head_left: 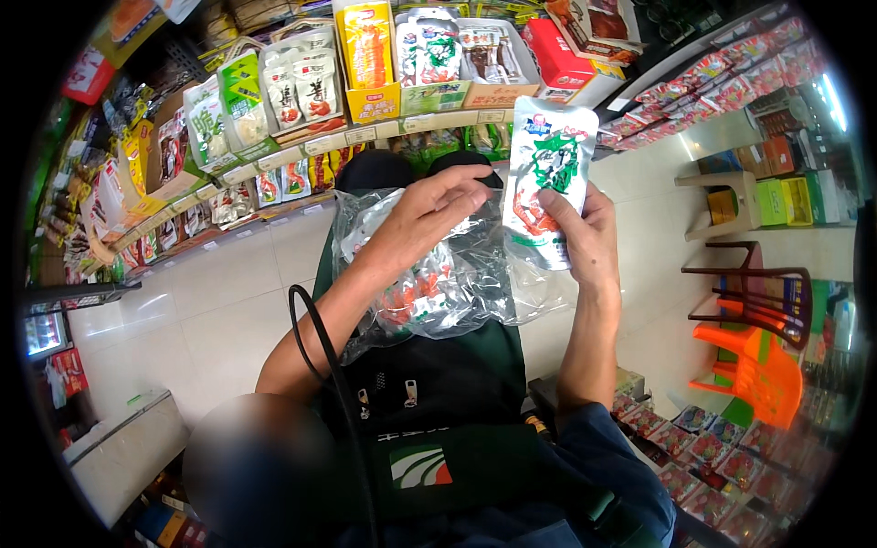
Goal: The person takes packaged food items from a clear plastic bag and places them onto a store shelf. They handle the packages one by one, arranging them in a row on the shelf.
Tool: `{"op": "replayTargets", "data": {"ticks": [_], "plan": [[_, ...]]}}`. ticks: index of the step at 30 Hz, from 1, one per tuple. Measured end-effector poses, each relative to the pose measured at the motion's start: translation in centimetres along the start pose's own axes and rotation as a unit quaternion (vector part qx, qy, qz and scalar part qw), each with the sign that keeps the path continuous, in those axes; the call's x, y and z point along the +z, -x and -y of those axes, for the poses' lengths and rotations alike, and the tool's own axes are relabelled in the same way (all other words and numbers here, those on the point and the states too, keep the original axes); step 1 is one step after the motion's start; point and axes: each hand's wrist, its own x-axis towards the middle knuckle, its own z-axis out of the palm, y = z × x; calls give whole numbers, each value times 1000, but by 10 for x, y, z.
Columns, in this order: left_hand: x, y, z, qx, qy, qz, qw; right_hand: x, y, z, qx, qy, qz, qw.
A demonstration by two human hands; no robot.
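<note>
In my right hand (592,239) is a silver pouch (539,151) with green lettering and a red food picture, held upright with my thumb across its front. A clear plastic bag (493,288) lies across my lap, with several similar silver pouches (416,297) inside. My left hand (437,208) is over the bag's upper part, fingers stretched out to the right and slightly bent. Whether those fingers touch the plastic is unclear.
Ahead is a shelf (402,123) with open display boxes (370,100) of snack packets. Hanging red packets (722,78) line the right rack. Orange plastic chair (758,370) and dark red chair (763,292) stand at right. A black cable (320,329) crosses my left forearm.
</note>
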Motion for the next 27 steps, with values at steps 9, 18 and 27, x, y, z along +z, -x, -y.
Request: {"op": "replayTargets", "data": {"ticks": [9, 18, 27], "plan": [[7, 0, -13, 39, 88, -40, 995, 37, -24, 47, -90, 75, 19, 993], [-23, 6, 26, -118, 342, -85, 928, 101, 9, -19, -214, 433, 122, 867], [-38, 7, 49, -126, 440, -43, 888, 101, 7, -42, -199, 377, 87, 900]]}}
